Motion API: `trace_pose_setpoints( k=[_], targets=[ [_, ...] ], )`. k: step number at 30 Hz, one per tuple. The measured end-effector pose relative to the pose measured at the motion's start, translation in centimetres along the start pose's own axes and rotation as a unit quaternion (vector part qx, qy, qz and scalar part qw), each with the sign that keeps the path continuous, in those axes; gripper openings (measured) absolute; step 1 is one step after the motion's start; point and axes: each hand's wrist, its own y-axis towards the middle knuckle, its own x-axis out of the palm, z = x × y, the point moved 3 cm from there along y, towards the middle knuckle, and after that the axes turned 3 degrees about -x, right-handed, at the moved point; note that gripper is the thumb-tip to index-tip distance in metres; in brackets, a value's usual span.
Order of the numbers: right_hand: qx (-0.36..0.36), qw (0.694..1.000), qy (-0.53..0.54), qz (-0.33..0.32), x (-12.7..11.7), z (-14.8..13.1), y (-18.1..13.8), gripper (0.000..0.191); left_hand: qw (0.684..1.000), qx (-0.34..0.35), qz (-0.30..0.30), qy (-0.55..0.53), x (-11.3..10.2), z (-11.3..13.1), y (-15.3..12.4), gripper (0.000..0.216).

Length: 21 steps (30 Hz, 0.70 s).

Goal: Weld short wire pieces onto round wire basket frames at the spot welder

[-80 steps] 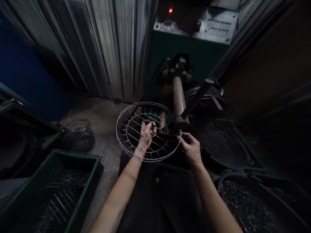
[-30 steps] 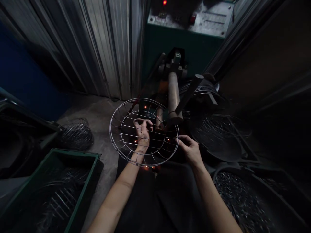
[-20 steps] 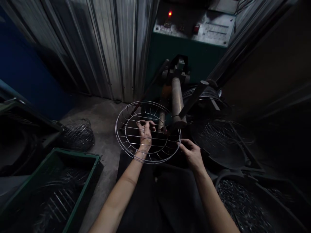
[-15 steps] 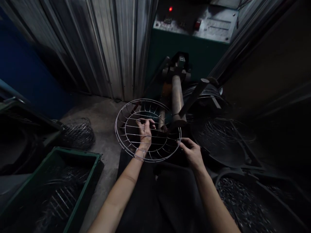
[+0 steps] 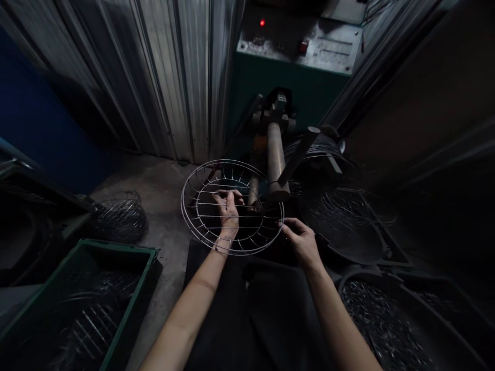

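Observation:
A round wire basket frame (image 5: 197, 206) with straight cross wires is held up in front of me. My left hand (image 5: 228, 214) reaches up through it, fingers pinched on one cross wire near the middle. At the frame's right rim my right hand (image 5: 301, 242) is closed, pinching the rim wire. The frame's far right side sits against the brown cylindrical arm (image 5: 275, 162) of a green welding machine (image 5: 286, 77) whose red lamp is lit.
A green crate (image 5: 116, 288) with wire parts stands at lower left, a wire bundle (image 5: 119, 216) on the floor behind it. Dark trays (image 5: 386, 319) of small wire pieces and coils lie at right. Corrugated metal wall behind.
Sparks seen around the frame a second ago are gone. The frame has shifted slightly; both hands keep the same grips.

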Motion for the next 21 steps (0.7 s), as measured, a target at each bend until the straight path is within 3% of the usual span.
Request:
trace_pose_setpoints(
  k=[16, 21],
  targets=[
    [0.036, 0.999, 0.007, 0.003, 0.0, 1.2, -0.1, 0.035, 0.998, -0.004, -0.025, -0.054, 0.3, 0.4, 0.4, 0.021],
    [-0.005, 1.000, 0.020, 0.009, 0.7, 0.7, 0.4, 0.031, 0.999, 0.000, -0.025, -0.044, 0.5, 0.6, 0.4, 0.021]
  ],
)
